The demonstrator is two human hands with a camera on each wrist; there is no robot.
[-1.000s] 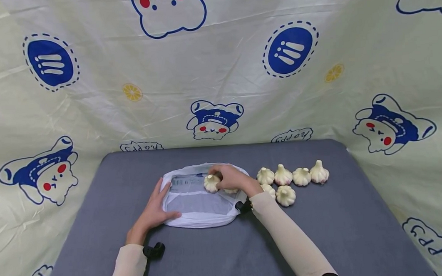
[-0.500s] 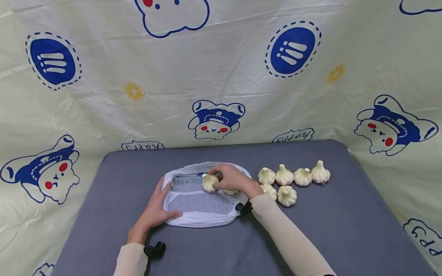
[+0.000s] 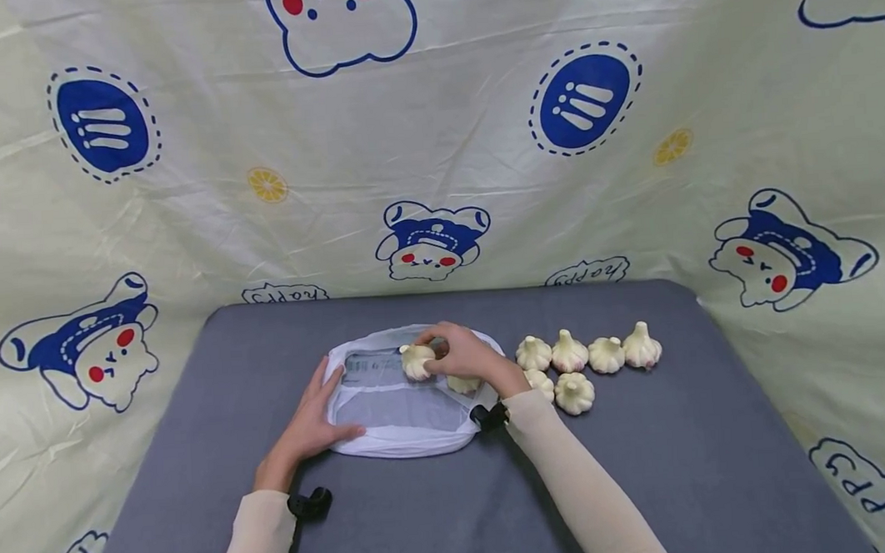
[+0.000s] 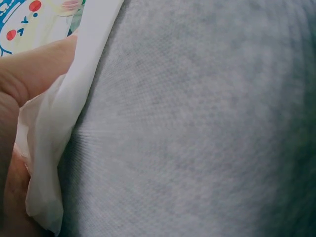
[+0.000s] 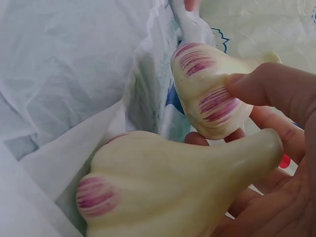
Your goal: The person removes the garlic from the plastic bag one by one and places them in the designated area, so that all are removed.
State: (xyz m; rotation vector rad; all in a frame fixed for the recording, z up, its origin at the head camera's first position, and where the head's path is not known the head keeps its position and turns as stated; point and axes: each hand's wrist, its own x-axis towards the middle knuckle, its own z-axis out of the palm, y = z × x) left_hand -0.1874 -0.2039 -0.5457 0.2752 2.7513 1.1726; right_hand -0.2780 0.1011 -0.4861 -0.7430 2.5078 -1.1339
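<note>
A white plastic bag [image 3: 414,443] lies mouth up on the table, with green print inside. My left hand [image 3: 310,417] spreads at its left end, thumb and fingers wide apart at the rim; in the left wrist view the white film [image 4: 91,64] runs across a finger. Over the bag's mouth, my right hand [image 3: 465,357] pinches a garlic bulb [image 3: 417,363] between thumb and fingers. That bulb shows purple streaks in the right wrist view. Beneath the right hand, a second garlic bulb [image 5: 148,182] sits within the bag's right side, partly covered in the head view.
To the right of the bag, several more garlic bulbs [image 3: 569,352] stand in a row, with a nearer pair [image 3: 574,394] in front. Grey cloth covers the table [image 3: 395,513]. Behind it hangs a printed curtain [image 3: 436,151].
My right hand has lifted slightly and shifted a little left with the garlic bulb, uncovering more of the second bulb. The left hand stays at the bag's rim.
</note>
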